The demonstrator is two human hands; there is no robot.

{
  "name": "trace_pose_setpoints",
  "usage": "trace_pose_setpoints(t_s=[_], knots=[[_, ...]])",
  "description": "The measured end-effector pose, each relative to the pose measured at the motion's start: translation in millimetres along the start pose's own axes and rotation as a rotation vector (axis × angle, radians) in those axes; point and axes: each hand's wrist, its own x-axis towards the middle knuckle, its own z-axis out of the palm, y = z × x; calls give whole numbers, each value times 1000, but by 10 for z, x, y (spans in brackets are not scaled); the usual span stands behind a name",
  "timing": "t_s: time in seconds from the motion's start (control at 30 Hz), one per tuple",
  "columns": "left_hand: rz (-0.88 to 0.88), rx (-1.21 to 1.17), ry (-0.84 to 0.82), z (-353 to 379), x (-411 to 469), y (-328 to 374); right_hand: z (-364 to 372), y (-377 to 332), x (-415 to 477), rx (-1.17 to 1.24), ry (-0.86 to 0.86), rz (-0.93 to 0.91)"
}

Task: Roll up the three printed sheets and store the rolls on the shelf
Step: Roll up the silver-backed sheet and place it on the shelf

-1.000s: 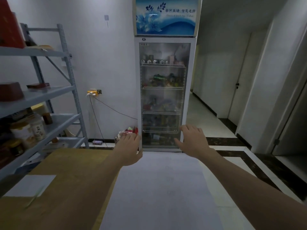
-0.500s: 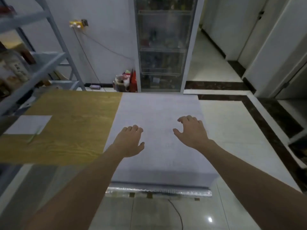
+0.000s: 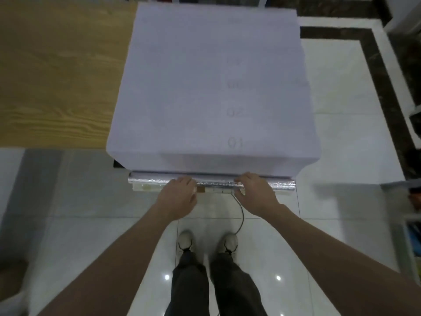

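Along the sheet edge, both hands hold the silver roll.

Over the right end of the wood-grain desk, draped past its near edge: large pale printed paper sheet. Just below that edge: long silver foil-wrapped tube, gripped left of centre by left hand, right of centre by right hand.

bare left hand and right hand, loose dark trousers, pale, perhaps off-white, laced shoes
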Motion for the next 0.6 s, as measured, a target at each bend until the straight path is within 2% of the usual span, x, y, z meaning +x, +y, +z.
trace_pose_setpoints(t_s=[0.1, 0.23, 0.6], knots=[[-60, 37, -30, 470, 47, -138, 457, 199, 39, -93, -37, -51], [-61, 115, 5, 961, 105, -254, 910, 366, 123, -194, 48, -110], [-183, 242, 167, 1360, 334, -339, 1360, 508, 263, -296, 239, -47]])
